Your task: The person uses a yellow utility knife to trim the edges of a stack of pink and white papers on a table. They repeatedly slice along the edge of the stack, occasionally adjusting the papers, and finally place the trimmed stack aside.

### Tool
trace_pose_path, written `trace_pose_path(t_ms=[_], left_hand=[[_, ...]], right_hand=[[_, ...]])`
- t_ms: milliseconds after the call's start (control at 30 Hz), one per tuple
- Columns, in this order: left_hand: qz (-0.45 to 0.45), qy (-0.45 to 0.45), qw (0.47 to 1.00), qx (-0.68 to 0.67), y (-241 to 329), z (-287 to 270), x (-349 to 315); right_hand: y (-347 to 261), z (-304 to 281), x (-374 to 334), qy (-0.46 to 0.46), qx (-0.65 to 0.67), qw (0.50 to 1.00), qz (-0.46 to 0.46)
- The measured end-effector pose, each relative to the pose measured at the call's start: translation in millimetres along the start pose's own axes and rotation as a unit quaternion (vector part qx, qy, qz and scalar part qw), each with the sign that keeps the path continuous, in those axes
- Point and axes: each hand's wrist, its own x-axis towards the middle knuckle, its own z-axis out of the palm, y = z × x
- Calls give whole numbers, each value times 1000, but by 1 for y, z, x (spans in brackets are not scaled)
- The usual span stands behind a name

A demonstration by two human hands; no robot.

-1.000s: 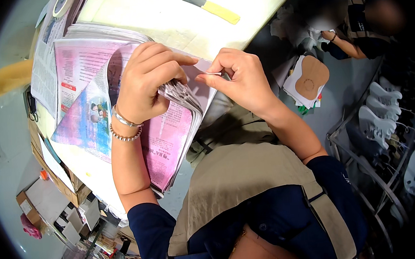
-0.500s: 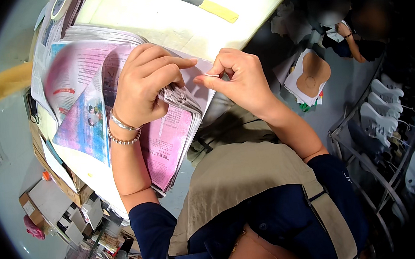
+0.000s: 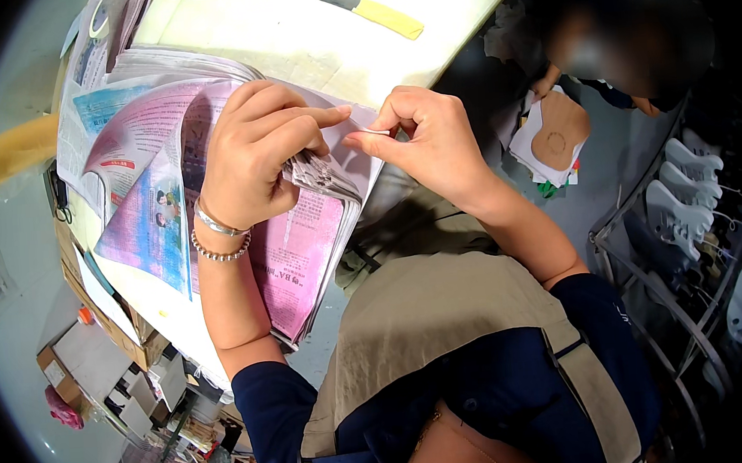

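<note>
My right hand (image 3: 433, 141) pinches the edge of a white sheet of paper (image 3: 364, 161) between thumb and forefinger. Beside it, my left hand (image 3: 267, 153) lies over a stack of newspapers (image 3: 304, 262), its fingers bent around the stack's crumpled, bunched edge. The left index finger reaches out toward the pinched sheet; the thumb is partly hidden. Pink and blue printed pages curl up to the left of that hand. Beyond both hands, a flat grey blade with a yellow handle (image 3: 373, 14) rests on the pale table (image 3: 288, 31).
At the upper right a co-worker (image 3: 624, 37) leans beside a wood-coloured curved panel (image 3: 560, 132) on white sheets. A metal rack (image 3: 659, 297) with white guitar-neck-like pieces stands at the right. A roll of tape (image 3: 100, 16) sits far left; boxes (image 3: 63, 373) are at the lower left.
My hands stay almost where they were. The curling newspaper leaf on the left has dropped and shifted, showing more blue behind it. The co-worker has moved in close to the curved panel.
</note>
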Motion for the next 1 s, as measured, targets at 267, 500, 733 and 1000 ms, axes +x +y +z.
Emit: trace_pose_path(t_ms=[267,500,733,1000], left_hand=[[-1,-3,1000,7,2,0,1],[6,-7,1000,8,1,0,2],[12,-33,999,-1,-7,11,7],[-13,-40,999,-26,-13,23,10]], right_hand=[[-1,-2,-1,6,-22,1000,-4],[-1,-3,-1,-4,-33,999,10],[-6,-42,38,100,-222,965,-97],[19,-36,83,93,-396,902,-144]])
